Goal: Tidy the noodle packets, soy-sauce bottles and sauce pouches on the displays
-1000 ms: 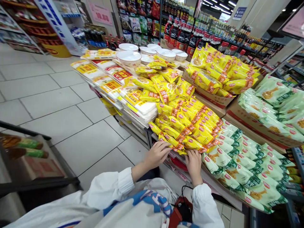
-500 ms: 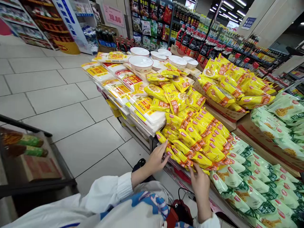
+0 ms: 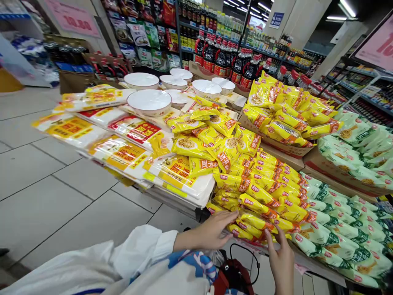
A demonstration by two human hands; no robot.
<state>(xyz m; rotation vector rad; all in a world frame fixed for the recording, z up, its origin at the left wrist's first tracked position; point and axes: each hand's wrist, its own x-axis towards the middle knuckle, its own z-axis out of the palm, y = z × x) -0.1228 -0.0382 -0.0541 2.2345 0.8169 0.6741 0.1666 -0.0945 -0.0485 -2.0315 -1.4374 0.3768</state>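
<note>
My left hand [image 3: 213, 230] lies against the near-left side of stacked yellow noodle packets [image 3: 260, 190], fingers stretched out and thumb apart. At the front right corner of the same stack is my right hand [image 3: 280, 253], fingers up and spread, the tips at the orange ends of the packets. Neither hand grips a packet. Loose yellow packets [image 3: 196, 146] lie in a heap behind the stack, partly over large flat white-and-yellow bags [image 3: 181, 174]. Right of the stack, pale green noodle packets [image 3: 337, 229] lie in rows.
White bowls [image 3: 149, 102] stand at the back of the display. Open cartons [image 3: 282, 147] hold more yellow and green packets behind the stacks. Large dark bottles [image 3: 221, 59] with red caps stand further back. A dark red bag [image 3: 231, 272] with a black cord hangs in front of me.
The view has turned and come closer to the stack, and the cart at the left has almost left the view. Both hands stay at the front of the yellow packets, which look more evenly lined up.
</note>
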